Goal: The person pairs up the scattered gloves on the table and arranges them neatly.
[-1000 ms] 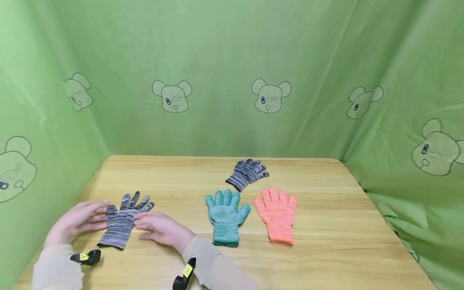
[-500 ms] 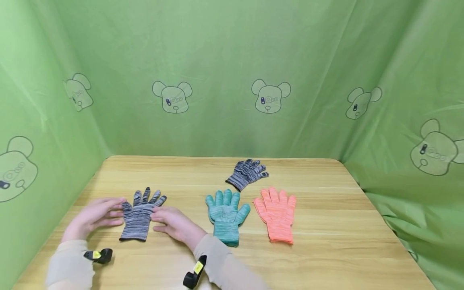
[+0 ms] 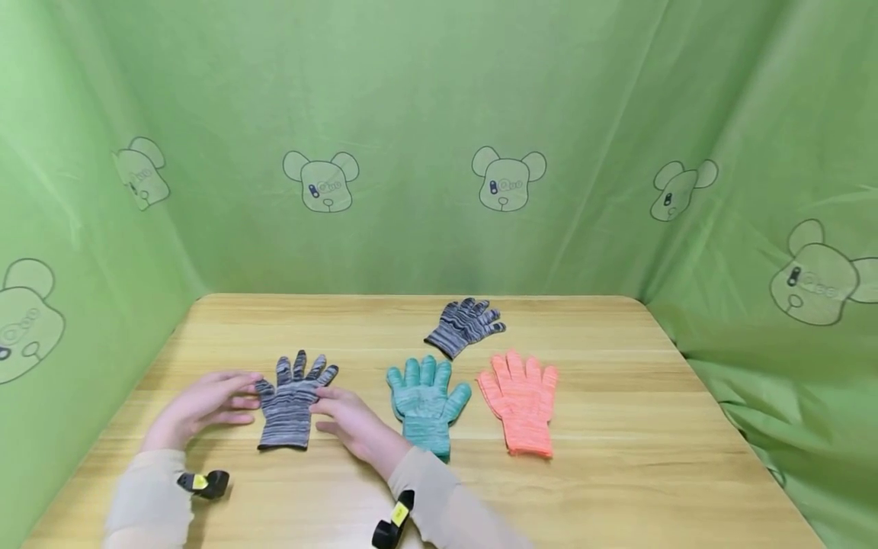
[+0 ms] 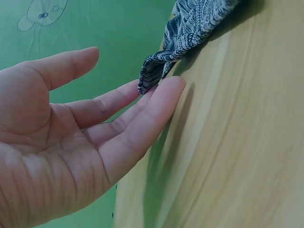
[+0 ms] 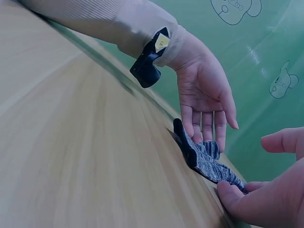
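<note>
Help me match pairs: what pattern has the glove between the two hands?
The glove has streaky dark and light grey stripes, seen best in the head view.

A left hand (image 4: 57, 137), palm showing, extended from the left edge, thumb apart, fingers nearly straight. Fingertips touched the tip of a black-and-white knitted glove (image 4: 192, 31) above a wooden surface (image 4: 242, 137). Behind was green cloth (image 4: 121, 23) with a line-drawn animal head (image 4: 46, 10).

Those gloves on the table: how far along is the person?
Looks done: the green glove and orange glove, lying flat side by side. In hand: the nearer gray glove, between the left hand and right hand. Remaining, perhaps: matching it with the farther gray glove, which lies apart.
</note>
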`<state>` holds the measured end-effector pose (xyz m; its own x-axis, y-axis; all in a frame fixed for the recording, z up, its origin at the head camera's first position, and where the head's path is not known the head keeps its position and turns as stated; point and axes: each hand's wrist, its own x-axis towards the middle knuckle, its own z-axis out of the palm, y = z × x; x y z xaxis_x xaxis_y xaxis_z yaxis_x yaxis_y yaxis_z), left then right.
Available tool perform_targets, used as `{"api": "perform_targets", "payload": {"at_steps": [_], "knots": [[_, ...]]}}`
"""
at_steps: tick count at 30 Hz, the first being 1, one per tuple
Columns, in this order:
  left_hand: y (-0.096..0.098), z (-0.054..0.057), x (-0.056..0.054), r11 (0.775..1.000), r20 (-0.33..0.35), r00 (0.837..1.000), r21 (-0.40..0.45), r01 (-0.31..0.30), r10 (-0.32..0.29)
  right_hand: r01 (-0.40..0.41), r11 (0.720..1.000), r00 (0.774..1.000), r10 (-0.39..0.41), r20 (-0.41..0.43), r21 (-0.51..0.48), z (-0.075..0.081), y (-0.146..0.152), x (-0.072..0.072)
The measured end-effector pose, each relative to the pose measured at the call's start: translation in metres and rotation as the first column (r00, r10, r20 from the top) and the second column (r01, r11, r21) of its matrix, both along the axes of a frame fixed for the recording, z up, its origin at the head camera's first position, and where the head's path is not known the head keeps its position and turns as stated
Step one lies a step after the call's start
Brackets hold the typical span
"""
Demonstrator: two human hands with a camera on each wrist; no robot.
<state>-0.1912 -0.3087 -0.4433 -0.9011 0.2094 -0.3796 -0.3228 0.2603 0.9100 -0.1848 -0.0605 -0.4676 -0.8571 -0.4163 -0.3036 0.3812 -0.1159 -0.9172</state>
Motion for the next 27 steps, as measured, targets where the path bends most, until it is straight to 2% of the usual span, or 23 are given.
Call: {"api": "perform_targets", "payload": {"at_steps": [10, 13, 27], "knots": [[0.018, -0.002, -0.005, 0.998, -0.033, 0.998, -0.037, 0.056, -0.057, 0.008, 1.000, 1.000, -0.008, -0.010, 0.021, 0.002, 0.021, 0.004], [0.022, -0.003, -0.006, 0.998, -0.028, 0.998, -0.036, 0.052, -0.053, 0.012, 1.000, 1.000, -0.011, -0.011, 0.026, 0.003, 0.026, 0.006], [0.033, -0.005, -0.005, 0.993, -0.046, 0.992, -0.024, 0.112, -0.113, 0.022, 0.999, 0.999, -0.021, -0.033, 0.037, 0.004, 0.045, 0.016]]}}
